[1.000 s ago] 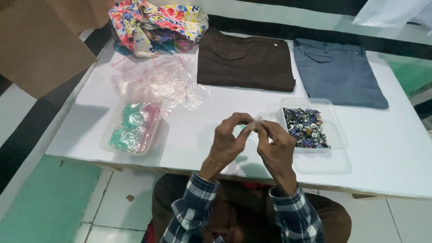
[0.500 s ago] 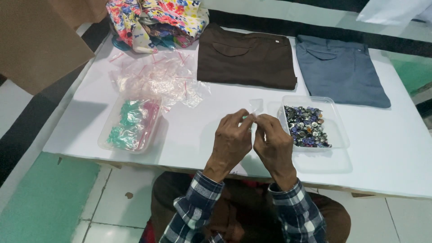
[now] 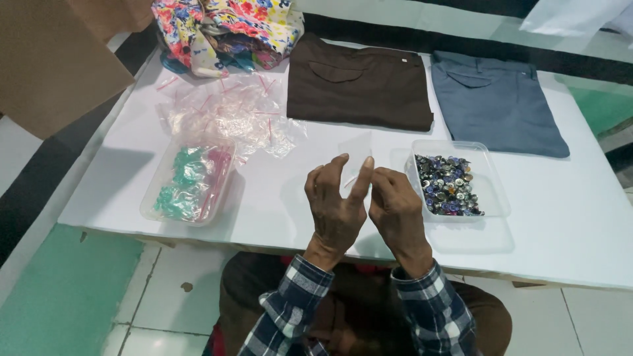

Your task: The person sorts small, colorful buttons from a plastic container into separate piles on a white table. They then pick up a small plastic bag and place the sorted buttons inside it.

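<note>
- Head view shows the left hand (image 3: 335, 209) and the right hand (image 3: 395, 211) held up together above the white counter (image 3: 580, 237), just left of the button tray (image 3: 455, 181).
- Both hands pinch one small clear bag (image 3: 356, 153). The fingers (image 3: 361, 179) of the left hand press on its lower edge, and the right hand's fingers clamp it from the other side.
- A second ago the hands sat lower and closer together, and the bag could hardly be seen. Now the left hand's fingers stretch up and the bag stands out above them.
- That looks like the bag is being pulled open or held ready, but what is inside it is too small to tell.
- Far left of the button tray sits a tray of filled bags (image 3: 190, 181), green and pink.
- Behind that lies a heap of empty clear bags (image 3: 231, 112).
- Behind the button tray lie brown trousers (image 3: 359, 86) and grey trousers (image 3: 494, 99), folded flat.
</note>
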